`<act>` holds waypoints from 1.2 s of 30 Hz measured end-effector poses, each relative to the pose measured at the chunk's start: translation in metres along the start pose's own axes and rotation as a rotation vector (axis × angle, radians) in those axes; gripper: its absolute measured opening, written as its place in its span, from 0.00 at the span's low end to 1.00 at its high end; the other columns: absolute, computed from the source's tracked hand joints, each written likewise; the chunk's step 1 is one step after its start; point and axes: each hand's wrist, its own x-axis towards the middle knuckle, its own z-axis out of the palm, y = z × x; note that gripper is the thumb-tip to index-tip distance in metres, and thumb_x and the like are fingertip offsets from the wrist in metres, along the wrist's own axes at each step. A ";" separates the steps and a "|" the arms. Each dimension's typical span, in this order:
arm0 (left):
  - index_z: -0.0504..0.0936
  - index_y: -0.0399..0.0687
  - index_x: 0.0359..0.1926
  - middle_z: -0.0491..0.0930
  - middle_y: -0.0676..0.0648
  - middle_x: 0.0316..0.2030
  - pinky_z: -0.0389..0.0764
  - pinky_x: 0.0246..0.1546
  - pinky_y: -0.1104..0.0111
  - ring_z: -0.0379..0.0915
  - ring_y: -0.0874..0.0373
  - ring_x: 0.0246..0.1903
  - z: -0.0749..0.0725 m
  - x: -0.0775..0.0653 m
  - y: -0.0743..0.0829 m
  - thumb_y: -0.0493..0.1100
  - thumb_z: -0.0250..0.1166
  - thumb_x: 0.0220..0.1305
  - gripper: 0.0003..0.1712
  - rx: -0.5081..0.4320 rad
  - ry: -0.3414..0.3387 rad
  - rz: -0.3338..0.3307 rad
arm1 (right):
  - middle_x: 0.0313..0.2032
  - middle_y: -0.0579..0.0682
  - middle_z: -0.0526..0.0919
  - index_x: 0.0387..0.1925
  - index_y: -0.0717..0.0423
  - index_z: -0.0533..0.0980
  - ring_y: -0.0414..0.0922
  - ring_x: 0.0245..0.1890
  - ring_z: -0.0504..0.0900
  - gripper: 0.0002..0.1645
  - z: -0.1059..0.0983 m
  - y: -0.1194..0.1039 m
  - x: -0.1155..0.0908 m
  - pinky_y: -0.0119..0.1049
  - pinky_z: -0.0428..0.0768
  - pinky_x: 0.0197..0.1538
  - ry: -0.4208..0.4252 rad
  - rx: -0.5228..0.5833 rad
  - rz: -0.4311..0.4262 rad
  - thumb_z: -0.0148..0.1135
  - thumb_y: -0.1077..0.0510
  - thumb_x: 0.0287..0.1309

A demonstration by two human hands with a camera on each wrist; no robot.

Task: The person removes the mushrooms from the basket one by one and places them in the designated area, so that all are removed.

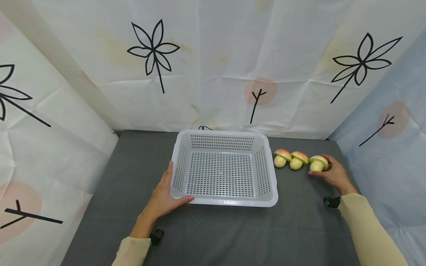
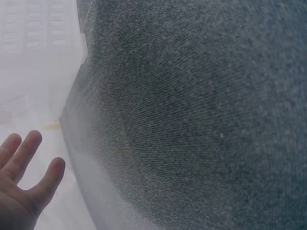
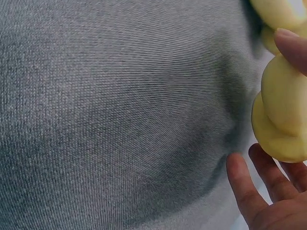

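Note:
A white plastic basket with slotted walls and floor stands in the middle of the table. At its front left corner my left hand touches it, thumb along the front rim and the other fingers stretched up the left side. In the left wrist view, the fingers are straight and spread. My right hand grips a toy mushroom with a yellow-and-red cap, thumb on its stem side and fingers behind the cap. Two similar mushrooms, a left one and a middle one, lie between the basket and this hand.
A dark grey cloth covers the table. White patterned fabric hangs behind it, with more fabric along the left side and right side. The basket's back rim lies near the rear edge.

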 end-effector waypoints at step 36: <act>0.33 0.64 0.82 0.46 0.48 0.79 0.63 0.59 0.31 0.57 0.38 0.71 0.001 0.000 0.000 0.70 0.78 0.45 0.78 0.004 0.001 -0.002 | 0.66 0.81 0.58 0.75 0.73 0.49 0.76 0.62 0.61 0.62 0.014 -0.004 0.013 0.69 0.62 0.59 0.038 -0.126 0.008 0.78 0.53 0.52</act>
